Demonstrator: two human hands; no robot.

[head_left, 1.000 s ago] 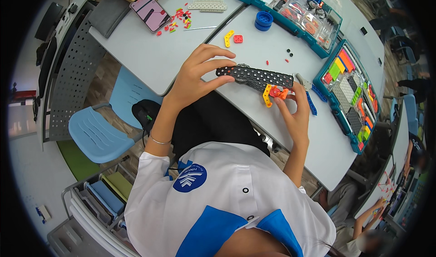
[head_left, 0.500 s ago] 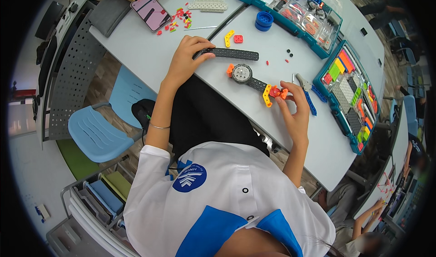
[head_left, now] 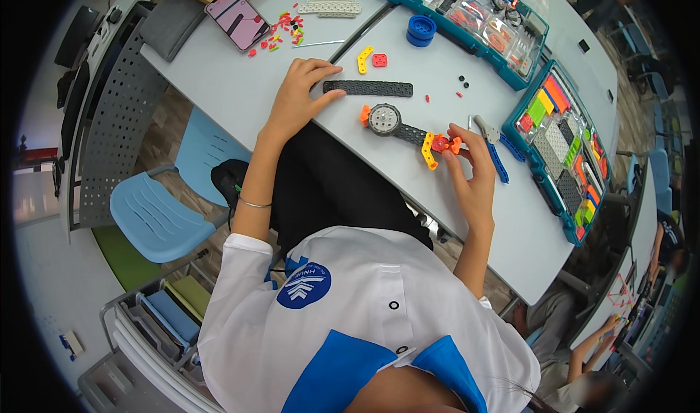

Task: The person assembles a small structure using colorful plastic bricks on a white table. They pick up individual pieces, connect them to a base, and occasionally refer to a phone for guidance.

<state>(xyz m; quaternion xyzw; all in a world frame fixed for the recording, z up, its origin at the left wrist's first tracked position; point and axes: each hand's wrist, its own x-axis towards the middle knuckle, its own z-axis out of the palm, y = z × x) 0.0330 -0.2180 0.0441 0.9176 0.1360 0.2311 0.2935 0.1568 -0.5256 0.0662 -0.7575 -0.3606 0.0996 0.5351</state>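
My left hand (head_left: pixel 300 95) rests at the left end of a black perforated beam (head_left: pixel 372 88) lying flat on the table. Its fingers are apart, and the thumb tip is at the beam's edge. Below the beam lies an assembly built on a second black beam (head_left: pixel 413 133), with a grey round wheel (head_left: pixel 384 120), a yellow angled piece (head_left: pixel 429 151) and orange connectors. My right hand (head_left: pixel 474 168) pinches the assembly's right end, around a red piece (head_left: pixel 441 144) and an orange connector. Beyond the first beam are a yellow bent piece (head_left: pixel 364 60) and a red square plate (head_left: pixel 380 60).
Blue-handled pliers (head_left: pixel 497 157) lie right of my right hand. Teal parts cases (head_left: pixel 503 68) stand at the far right. A blue wheel (head_left: pixel 421 31), a phone (head_left: pixel 238 19), small loose pegs (head_left: pixel 286 30) and a white perforated beam (head_left: pixel 329 6) are farther back.
My left fingers have come off the black beam's left end, which now shows uncovered. My right hand stays on the assembly. The view has shifted slightly.
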